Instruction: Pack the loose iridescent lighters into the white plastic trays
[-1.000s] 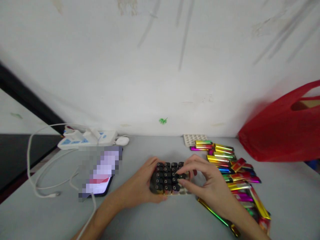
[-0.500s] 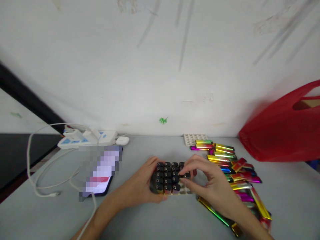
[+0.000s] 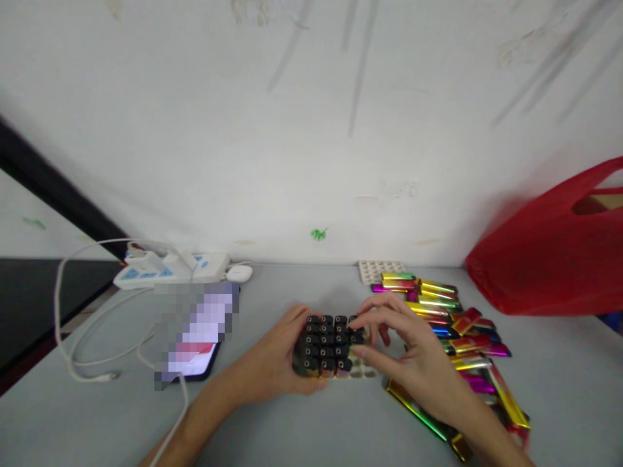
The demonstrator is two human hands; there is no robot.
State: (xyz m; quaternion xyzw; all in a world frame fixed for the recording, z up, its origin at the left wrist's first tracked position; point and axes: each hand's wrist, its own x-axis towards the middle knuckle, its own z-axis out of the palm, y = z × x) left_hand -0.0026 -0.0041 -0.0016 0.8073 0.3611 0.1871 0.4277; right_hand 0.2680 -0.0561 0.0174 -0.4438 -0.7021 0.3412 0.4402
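A pale tray [image 3: 363, 373] on the grey table holds several upright lighters with black tops [image 3: 327, 344], packed in rows. My left hand [image 3: 272, 360] is wrapped round the left side of this block. My right hand [image 3: 406, 353] hovers over its right side, thumb and fingertips resting on the black top of one lighter [image 3: 357, 338] at the block's right edge. A heap of shiny coloured lighters [image 3: 450, 327] lies just right of my right hand, and one long gold one [image 3: 418, 412] lies under my right wrist.
A second empty white tray [image 3: 377, 268] stands at the back by the wall. A red plastic bag [image 3: 549, 253] fills the right. On the left lie a phone [image 3: 195, 337], a white power strip [image 3: 170, 267] and looping white cables [image 3: 78, 324].
My right hand's fingers have shifted slightly up and left over the block's right edge. The left hand and the block stay where they were.
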